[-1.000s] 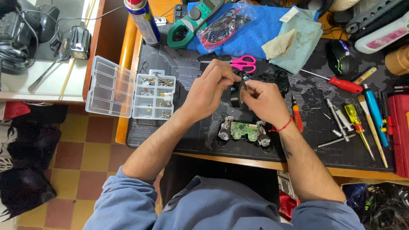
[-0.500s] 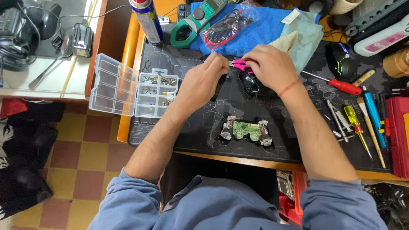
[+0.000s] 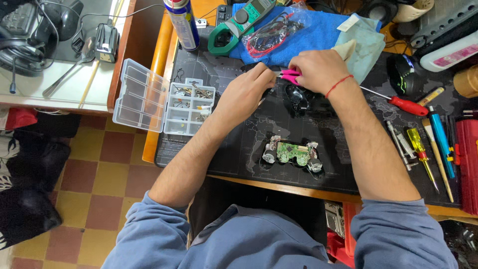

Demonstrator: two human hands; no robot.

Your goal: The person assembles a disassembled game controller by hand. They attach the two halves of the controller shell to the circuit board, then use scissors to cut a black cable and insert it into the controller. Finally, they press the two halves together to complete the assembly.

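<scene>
pink-handled scissors [image 3: 290, 75] pinched in the right hand [image 3: 318, 70], fingers clamped round the handles, at the far side of the dark mat [image 3: 239, 149]. left hand [image 3: 246, 94] just beside, fingers curled together near the blade end, apparently on something small, too hidden to name; cannot tell for sure. black controller shell [image 3: 298, 97] directly under and just nearer than the right hand. opened controller with green circuit board [image 3: 291, 153] well nearer the body from both hands. clear parts box [image 3: 164, 102] with small screws out past the left hand. blue cloth [image 3: 308, 35] and green clamp meter [image 3: 239, 25] beyond the hands; red-handled screwdriver [image 3: 398, 103] off to the right of the right wrist, further screwdrivers [image 3: 423, 149] beyond that on the table [image 3: 159, 65].

seemingly at the pick-up stage: scissors just taken, not yet cutting. next move, by judgement, calls for bringing blades to the small piece at the left fingertips, steadily, clear of the shell.

compared with a second ago: both hands then closer to the body, working a small black part above the circuit board, scissors lying untouched on the mat; now both reached away, scissors gripped.
</scene>
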